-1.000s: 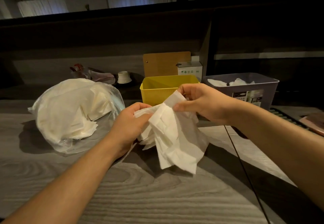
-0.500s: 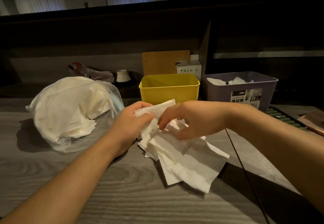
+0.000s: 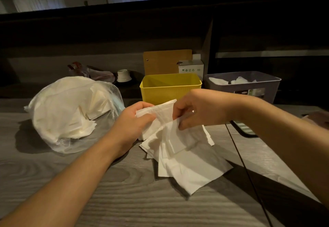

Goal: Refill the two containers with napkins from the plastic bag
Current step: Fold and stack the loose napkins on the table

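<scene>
Head view. Left hand (image 3: 132,121) pinches the upper edge of a loose bundle of white paper napkins (image 3: 179,148), thumb over fingers. Right hand (image 3: 197,109) grips the same bundle from above, fingers curled into the folds. Lower sheets fan out and lie on the grey wood-grain tabletop (image 3: 124,200). Clear plastic bag of white napkins (image 3: 71,113) sits on the table left of the hands. Yellow rectangular plastic container (image 3: 170,89) stands just behind the hands, interior looks bare. Grey rectangular plastic container (image 3: 249,86) to its right holds some crumpled white paper. Tan board (image 3: 165,61) and small white carton (image 3: 191,67) stand behind the yellow container.
</scene>
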`<state>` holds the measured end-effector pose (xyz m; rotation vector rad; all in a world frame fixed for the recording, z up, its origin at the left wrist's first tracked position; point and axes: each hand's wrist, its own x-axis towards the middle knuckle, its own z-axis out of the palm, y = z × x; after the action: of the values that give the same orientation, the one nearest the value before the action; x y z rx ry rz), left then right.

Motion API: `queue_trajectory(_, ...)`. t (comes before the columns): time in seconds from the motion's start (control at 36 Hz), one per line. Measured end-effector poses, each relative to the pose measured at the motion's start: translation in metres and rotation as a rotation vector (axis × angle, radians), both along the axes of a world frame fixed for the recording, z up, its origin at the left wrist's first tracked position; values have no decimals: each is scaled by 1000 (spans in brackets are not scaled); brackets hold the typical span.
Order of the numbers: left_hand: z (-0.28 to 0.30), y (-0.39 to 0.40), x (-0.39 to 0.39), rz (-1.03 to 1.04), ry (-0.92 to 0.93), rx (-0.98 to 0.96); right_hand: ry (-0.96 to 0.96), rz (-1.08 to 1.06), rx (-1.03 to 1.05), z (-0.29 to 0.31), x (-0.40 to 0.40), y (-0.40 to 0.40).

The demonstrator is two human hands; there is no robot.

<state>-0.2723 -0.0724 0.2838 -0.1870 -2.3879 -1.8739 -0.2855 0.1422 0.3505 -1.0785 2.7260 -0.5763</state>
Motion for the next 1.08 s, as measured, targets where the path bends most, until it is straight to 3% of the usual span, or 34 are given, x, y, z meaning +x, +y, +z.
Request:
queue_trajectory(0.39, 0, 0, -2, -21, -28, 27, 101, -53, -277, 3, -8, 11)
queue_trajectory(0.58, 2, -1, -3, -16, -64, 50, 344, -69, -374, 9, -3, 0)
queue_trajectory(0.72, 4, 0, -2, -4, -63, 98, 511, 34, -184, -6, -2, -17)
queue_trajectory(0.86, 7, 1, 1, -72, -121, 182, 572, 20, -133, -26, -3, -26)
queue_trajectory(0.97, 7, 1, 6, -129, -43, 74, 539, -79, -124, -30, -6, -24)
queue_trajectory(1.08, 4, -3, 3, -145, -40, 69, 367, -172, -104, -22, -12, -13)
